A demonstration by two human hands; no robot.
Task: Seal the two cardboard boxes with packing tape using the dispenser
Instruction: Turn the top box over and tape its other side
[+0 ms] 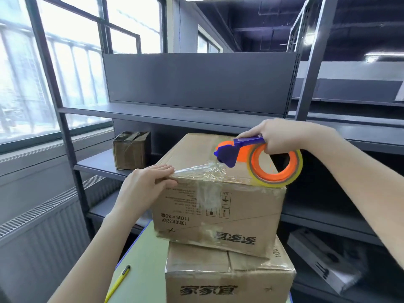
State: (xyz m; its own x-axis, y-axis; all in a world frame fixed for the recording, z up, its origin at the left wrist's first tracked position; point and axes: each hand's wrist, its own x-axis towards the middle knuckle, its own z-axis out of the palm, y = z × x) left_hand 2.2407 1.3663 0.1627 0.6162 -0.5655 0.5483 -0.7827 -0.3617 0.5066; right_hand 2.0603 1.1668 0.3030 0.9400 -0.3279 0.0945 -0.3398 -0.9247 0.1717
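Observation:
Two cardboard boxes are stacked on a green table. The upper box (218,206) sits skewed on the lower box (227,278). My right hand (277,136) grips the blue handle of the tape dispenser (260,160), whose orange roll rests on the upper box's top near its front right edge. A strip of clear tape (196,168) runs from the dispenser's blue head leftward to the box's front left corner. My left hand (146,182) lies flat over that corner, pressing the tape's end down. Crinkled tape covers the box's front top edge.
A yellow pen (119,282) lies on the green table (140,265) at the lower left. Grey metal shelving (175,114) stands right behind the boxes, with a small taped box (132,149) on its left shelf. A flat white carton (323,259) lies on a low shelf at right. Windows and a radiator at left.

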